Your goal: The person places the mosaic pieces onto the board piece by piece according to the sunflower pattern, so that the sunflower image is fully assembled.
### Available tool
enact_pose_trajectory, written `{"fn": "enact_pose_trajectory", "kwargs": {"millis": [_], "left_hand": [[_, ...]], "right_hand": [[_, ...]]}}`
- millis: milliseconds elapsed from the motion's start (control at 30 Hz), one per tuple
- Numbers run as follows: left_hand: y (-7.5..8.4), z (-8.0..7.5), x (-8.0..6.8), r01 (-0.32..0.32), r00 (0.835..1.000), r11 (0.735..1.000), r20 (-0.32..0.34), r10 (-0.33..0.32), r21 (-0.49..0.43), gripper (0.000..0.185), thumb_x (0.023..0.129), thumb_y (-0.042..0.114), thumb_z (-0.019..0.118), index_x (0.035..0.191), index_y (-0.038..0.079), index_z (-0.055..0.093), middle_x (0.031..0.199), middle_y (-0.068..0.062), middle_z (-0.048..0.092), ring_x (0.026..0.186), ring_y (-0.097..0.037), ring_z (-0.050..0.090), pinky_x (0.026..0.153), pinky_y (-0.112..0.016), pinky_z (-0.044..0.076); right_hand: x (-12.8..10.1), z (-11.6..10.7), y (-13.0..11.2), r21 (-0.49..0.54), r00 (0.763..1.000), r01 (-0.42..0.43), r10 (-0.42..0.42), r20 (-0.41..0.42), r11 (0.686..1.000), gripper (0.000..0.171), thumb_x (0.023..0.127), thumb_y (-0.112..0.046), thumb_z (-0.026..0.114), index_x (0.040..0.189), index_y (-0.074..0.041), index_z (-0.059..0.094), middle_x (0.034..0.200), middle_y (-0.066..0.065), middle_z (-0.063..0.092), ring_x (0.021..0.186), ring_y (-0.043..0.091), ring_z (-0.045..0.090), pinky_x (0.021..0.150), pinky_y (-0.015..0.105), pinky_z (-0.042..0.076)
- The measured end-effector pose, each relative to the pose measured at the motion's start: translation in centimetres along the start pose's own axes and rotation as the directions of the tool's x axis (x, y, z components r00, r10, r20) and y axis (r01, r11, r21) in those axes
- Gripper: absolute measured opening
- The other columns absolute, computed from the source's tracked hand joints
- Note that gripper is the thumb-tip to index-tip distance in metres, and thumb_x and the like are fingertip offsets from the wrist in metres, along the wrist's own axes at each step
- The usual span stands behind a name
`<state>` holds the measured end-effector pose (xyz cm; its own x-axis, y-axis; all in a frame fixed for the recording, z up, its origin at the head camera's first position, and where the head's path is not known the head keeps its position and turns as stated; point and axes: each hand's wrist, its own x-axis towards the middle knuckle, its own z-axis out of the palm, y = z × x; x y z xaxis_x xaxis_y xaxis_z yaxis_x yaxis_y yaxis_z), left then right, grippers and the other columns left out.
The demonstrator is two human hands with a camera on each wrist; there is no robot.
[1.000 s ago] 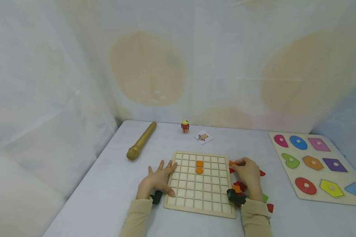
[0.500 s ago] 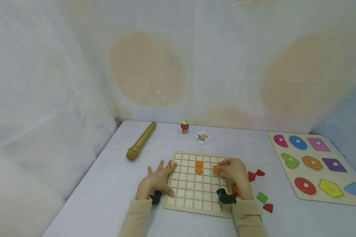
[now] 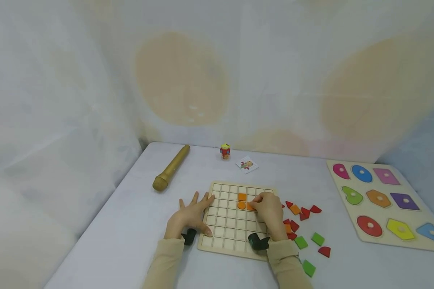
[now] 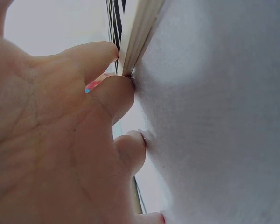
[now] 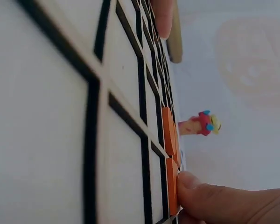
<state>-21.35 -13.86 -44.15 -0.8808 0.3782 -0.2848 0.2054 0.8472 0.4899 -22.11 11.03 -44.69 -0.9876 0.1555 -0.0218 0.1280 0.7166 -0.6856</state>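
A wooden grid board (image 3: 229,233) lies flat on the white table. My left hand (image 3: 189,218) is spread, its thumb and fingertips resting at the board's left edge; the left wrist view shows fingertips against the board's side and the tabletop. With thumb and fingertips my right hand (image 3: 269,209) pinches an orange tile (image 3: 250,206) at a cell right of an orange round piece (image 3: 241,205). An orange square tile (image 3: 242,197) sits in the cell behind the round piece. The right wrist view shows my thumb (image 5: 210,198) on the held tile (image 5: 171,186), partly hiding it.
Loose red, orange and green pieces (image 3: 301,242) lie right of the board. Farther right is a shape puzzle board (image 3: 365,212) with knobbed pieces. Behind the grid board are a gold microphone (image 3: 171,168), a small toy figure (image 3: 225,151) and a picture card (image 3: 247,164).
My right hand has carried the orange tile leftward from beside the board to the cell next to the round piece, uncovering loose pieces on the right. The left hand stays at the board's edge.
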Motion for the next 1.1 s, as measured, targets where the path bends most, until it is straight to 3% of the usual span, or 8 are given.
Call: {"fn": "enact_pose_trajectory", "kwargs": {"millis": [200,400,500,667,800,1100], "left_hand": [[-0.1,-0.3,0.1,0.000,1.000,1.000,0.003,0.000,-0.010,0.119,0.058,0.033,0.089,0.155,0.019,0.022,0.164,-0.009,0.009,0.151,-0.040,-0.004,0.105,-0.078,-0.013],[0.0,-0.7,0.0,0.009,1.000,1.000,0.005,-0.009,0.005,0.118,0.060,0.033,0.089,0.155,0.019,0.021,0.164,-0.009,0.009,0.151,-0.039,-0.005,0.105,-0.078,-0.012],[0.0,-1.0,0.0,0.005,1.000,1.000,0.006,-0.005,0.004,0.118,0.060,0.033,0.089,0.155,0.019,0.022,0.164,-0.009,0.010,0.151,-0.039,-0.005,0.105,-0.078,-0.013],[-0.1,-0.9,0.0,-0.002,1.000,1.000,0.009,0.002,0.001,0.119,0.059,0.033,0.089,0.155,0.019,0.021,0.164,-0.009,0.010,0.151,-0.040,-0.005,0.105,-0.078,-0.014],[-0.1,-0.3,-0.1,-0.006,1.000,1.000,0.017,0.006,-0.012,0.119,0.058,0.033,0.090,0.155,0.018,0.022,0.164,-0.009,0.010,0.151,-0.040,-0.005,0.104,-0.078,-0.014],[0.0,-0.3,-0.2,-0.014,1.000,1.000,0.006,0.014,-0.015,0.119,0.058,0.033,0.089,0.155,0.017,0.023,0.164,-0.010,0.011,0.150,-0.041,-0.004,0.104,-0.078,-0.014]], "right_hand": [[0.3,-1.8,0.9,0.097,0.997,0.022,-0.029,0.068,0.995,0.020,0.086,-0.018,0.071,0.100,-0.003,0.073,0.094,0.015,0.073,0.076,0.022,0.064,0.059,0.025,0.046],[0.4,-6.2,3.6,0.142,0.987,-0.071,0.049,0.154,0.987,0.037,0.090,-0.020,0.068,0.122,-0.001,0.064,0.114,0.020,0.070,0.098,0.031,0.065,0.074,0.033,0.053],[0.3,-7.8,5.1,0.131,0.984,-0.124,0.105,0.146,0.984,0.045,0.090,-0.021,0.068,0.128,0.001,0.059,0.120,0.022,0.067,0.097,0.031,0.065,0.081,0.039,0.053],[-0.2,-8.4,6.7,0.041,0.972,-0.229,0.226,0.056,0.973,0.046,0.086,-0.019,0.071,0.124,0.005,0.060,0.114,0.024,0.067,0.092,0.033,0.062,0.085,0.047,0.047],[-0.8,-7.8,7.3,-0.050,0.962,-0.274,0.274,-0.003,0.960,0.041,0.084,-0.020,0.072,0.116,0.004,0.065,0.108,0.024,0.066,0.092,0.034,0.057,0.076,0.043,0.047],[-0.6,-7.2,6.7,-0.081,0.977,-0.211,0.207,-0.058,0.974,0.029,0.081,-0.009,0.072,0.105,0.003,0.060,0.099,0.023,0.063,0.084,0.033,0.056,0.067,0.039,0.047]]}}
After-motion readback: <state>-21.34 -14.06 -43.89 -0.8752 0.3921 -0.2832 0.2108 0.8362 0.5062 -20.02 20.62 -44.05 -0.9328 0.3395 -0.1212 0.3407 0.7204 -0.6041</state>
